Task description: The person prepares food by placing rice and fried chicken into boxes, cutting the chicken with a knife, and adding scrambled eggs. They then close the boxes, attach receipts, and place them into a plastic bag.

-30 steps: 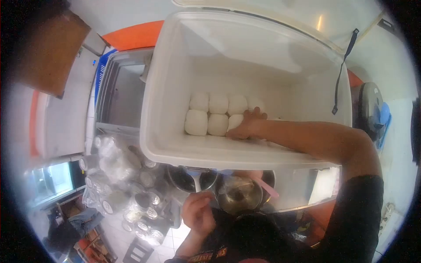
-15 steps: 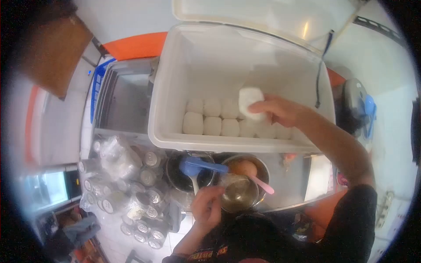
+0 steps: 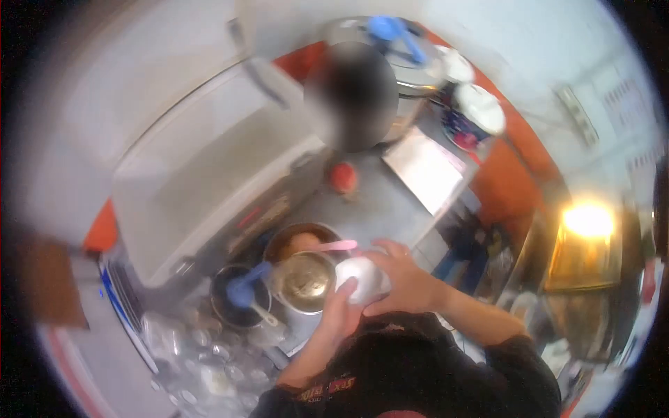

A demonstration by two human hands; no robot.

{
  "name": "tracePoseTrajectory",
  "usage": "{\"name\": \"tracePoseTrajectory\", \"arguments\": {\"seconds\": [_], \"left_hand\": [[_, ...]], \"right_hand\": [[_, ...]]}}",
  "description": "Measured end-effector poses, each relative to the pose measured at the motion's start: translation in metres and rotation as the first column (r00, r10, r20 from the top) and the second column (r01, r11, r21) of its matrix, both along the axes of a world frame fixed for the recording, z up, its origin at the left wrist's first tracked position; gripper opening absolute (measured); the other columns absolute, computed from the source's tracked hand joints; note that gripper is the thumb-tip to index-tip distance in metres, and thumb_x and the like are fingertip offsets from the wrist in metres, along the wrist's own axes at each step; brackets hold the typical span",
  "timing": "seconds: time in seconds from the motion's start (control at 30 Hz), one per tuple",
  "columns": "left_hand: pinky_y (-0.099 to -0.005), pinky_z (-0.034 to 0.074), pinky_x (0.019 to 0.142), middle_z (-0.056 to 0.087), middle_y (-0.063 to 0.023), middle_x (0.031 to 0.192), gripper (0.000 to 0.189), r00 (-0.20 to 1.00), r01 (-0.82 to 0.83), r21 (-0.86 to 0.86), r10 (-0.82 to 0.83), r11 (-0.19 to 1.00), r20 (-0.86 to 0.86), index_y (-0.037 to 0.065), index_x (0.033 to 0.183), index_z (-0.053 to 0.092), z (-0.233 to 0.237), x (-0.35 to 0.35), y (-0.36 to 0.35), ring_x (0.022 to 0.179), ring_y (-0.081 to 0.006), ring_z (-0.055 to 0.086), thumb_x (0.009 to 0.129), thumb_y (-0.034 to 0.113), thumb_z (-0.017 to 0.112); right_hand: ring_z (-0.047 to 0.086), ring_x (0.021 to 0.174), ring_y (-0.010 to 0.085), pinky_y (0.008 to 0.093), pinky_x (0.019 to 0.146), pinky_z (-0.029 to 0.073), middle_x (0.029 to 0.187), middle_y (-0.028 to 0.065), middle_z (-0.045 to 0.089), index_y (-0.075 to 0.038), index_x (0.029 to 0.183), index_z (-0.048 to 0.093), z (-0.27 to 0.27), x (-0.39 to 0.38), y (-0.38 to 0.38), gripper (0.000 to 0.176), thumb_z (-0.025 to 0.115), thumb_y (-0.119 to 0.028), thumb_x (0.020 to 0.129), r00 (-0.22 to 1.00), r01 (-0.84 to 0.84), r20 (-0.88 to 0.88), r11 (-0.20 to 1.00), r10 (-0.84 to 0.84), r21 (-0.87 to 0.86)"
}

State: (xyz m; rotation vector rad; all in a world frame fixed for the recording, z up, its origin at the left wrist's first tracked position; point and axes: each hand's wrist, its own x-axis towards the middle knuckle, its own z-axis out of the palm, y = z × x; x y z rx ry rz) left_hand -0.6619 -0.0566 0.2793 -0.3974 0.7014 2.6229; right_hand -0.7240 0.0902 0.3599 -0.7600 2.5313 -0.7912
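A white rounded, bowl-like piece (image 3: 360, 277) is held between both hands in front of my chest; motion blur hides its exact kind. My left hand (image 3: 339, 311) grips its left side with the thumb on it. My right hand (image 3: 405, 280) is curled round its right side. Just left of it sits a metal bowl (image 3: 329, 259) with pale, shiny contents. Behind that bowl stands a pot (image 3: 270, 244) with brownish contents and a pink-handled ladle (image 3: 338, 245). Further left, a blue scoop (image 3: 242, 292) and a pale handle lie across a dark pan (image 3: 221, 306).
The large white cooler box (image 3: 157, 268) stands at the upper left. Plastic-wrapped cans (image 3: 216, 376) crowd the lower left. A red object (image 3: 343, 178) and a white flat sheet (image 3: 426, 174) rest on the grey counter (image 3: 376, 202). White-lidded tubs (image 3: 481, 111) and a glowing lamp (image 3: 589, 220) are to the right.
My view has swung right. My right hand has brought the white piece from above the cooler box down to my chest, where my left hand now grips it too.
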Motion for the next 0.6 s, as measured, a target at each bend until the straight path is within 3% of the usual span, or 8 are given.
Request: {"name": "tracePoseTrajectory", "arguments": {"seconds": [0.07, 0.13, 0.2, 0.27, 0.33, 0.43, 0.5, 0.6], "left_hand": [[-0.0458, 0.036, 0.104, 0.047, -0.0106, 0.131, 0.066, 0.991, 0.12, 0.098, -0.126, 0.988, 0.053, 0.009, 0.142, 0.029, -0.009, 0.017, 0.023, 0.122, -0.0282, 0.046, 0.087, 0.033, 0.057], [-0.0482, 0.038, 0.102, 0.046, -0.0111, 0.131, 0.062, 0.962, 0.244, 0.227, -0.265, 0.943, 0.067, 0.011, 0.139, 0.034, -0.012, 0.034, 0.054, 0.119, -0.0296, 0.047, 0.086, 0.033, 0.058], [-0.05, 0.04, 0.099, 0.047, -0.0114, 0.131, 0.061, 0.894, 0.432, 0.179, -0.446, 0.884, 0.048, 0.011, 0.138, 0.036, -0.029, 0.054, 0.089, 0.117, -0.0301, 0.048, 0.086, 0.035, 0.056], [-0.0511, 0.039, 0.101, 0.047, -0.0114, 0.13, 0.063, 0.83, 0.54, 0.217, -0.557, 0.813, 0.018, 0.011, 0.139, 0.035, -0.039, 0.08, 0.14, 0.119, -0.031, 0.047, 0.085, 0.038, 0.054], [-0.0589, 0.031, 0.107, 0.045, -0.013, 0.135, 0.064, 0.72, 0.678, 0.197, -0.693, 0.708, 0.012, 0.009, 0.137, 0.038, -0.02, 0.122, 0.202, 0.126, -0.0329, 0.043, 0.084, 0.044, 0.05], [-0.0582, 0.036, 0.103, 0.051, -0.0122, 0.129, 0.062, 0.557, 0.821, 0.152, -0.831, 0.551, 0.005, 0.01, 0.132, 0.044, -0.026, 0.188, 0.279, 0.122, -0.0321, 0.047, 0.087, 0.053, 0.043], [-0.0549, 0.039, 0.099, 0.053, -0.0126, 0.126, 0.058, 0.401, 0.884, 0.234, -0.914, 0.405, 0.067, 0.009, 0.126, 0.049, -0.038, 0.233, 0.33, 0.119, -0.0316, 0.049, 0.088, 0.052, 0.041], [-0.0507, 0.042, 0.092, 0.056, -0.0125, 0.122, 0.052, 0.241, 0.903, 0.309, -0.948, 0.297, 0.207, 0.009, 0.12, 0.052, -0.065, 0.289, 0.395, 0.113, -0.0311, 0.051, 0.09, 0.049, 0.039]], "right_hand": [[0.037, 0.125, 0.0405, 0.0434, 0.105, 0.031, 0.135, 0.0261, 0.036, -0.002, 0.132, 0.042, -0.025, 0.039, 0.053, 0.089, 0.085, -0.034, 0.061, 0.958, 0.268, 0.143, 0.951, -0.247, -0.155], [0.04, 0.125, 0.0382, 0.0427, 0.105, 0.032, 0.133, 0.0251, 0.04, -0.001, 0.132, 0.042, -0.049, 0.086, 0.099, 0.088, 0.084, -0.032, 0.062, 0.881, 0.468, 0.046, 0.856, -0.47, -0.221], [0.04, 0.126, 0.0357, 0.0413, 0.106, 0.031, 0.132, 0.0245, 0.042, 0.001, 0.131, 0.042, -0.059, 0.141, 0.135, 0.086, 0.084, -0.03, 0.063, 0.672, 0.731, 0.361, 0.655, -0.646, -0.19], [0.046, 0.121, 0.0301, 0.0387, 0.103, 0.036, 0.127, 0.0207, 0.048, -0.001, 0.132, 0.042, -0.074, 0.205, 0.173, 0.079, 0.082, -0.024, 0.067, 0.495, 0.867, 0.337, 0.429, -0.801, -0.253], [0.052, 0.112, 0.0243, 0.035, 0.098, 0.041, 0.121, 0.0168, 0.055, -0.003, 0.132, 0.043, -0.088, 0.271, 0.222, 0.072, 0.079, -0.018, 0.072, 0.405, 0.894, 0.45, 0.24, -0.796, -0.379], [0.056, 0.104, 0.0199, 0.0321, 0.092, 0.045, 0.111, 0.0129, 0.059, -0.005, 0.131, 0.045, -0.092, 0.379, 0.275, 0.064, 0.076, -0.013, 0.074, 0.239, 0.887, 0.36, 0.052, -0.902, -0.459], [0.056, 0.102, 0.019, 0.0313, 0.089, 0.047, 0.108, 0.0126, 0.06, -0.006, 0.129, 0.046, -0.095, 0.453, 0.306, 0.063, 0.076, -0.013, 0.074, 0.141, 0.868, 0.361, -0.06, -0.922, -0.493], [0.06, 0.092, 0.0224, 0.0333, 0.076, 0.051, 0.111, 0.0161, 0.055, -0.003, 0.126, 0.046, -0.089, 0.55, 0.344, 0.065, 0.078, -0.019, 0.072, -0.325, 0.741, 0.59, -0.587, -0.739, -0.326]]}}
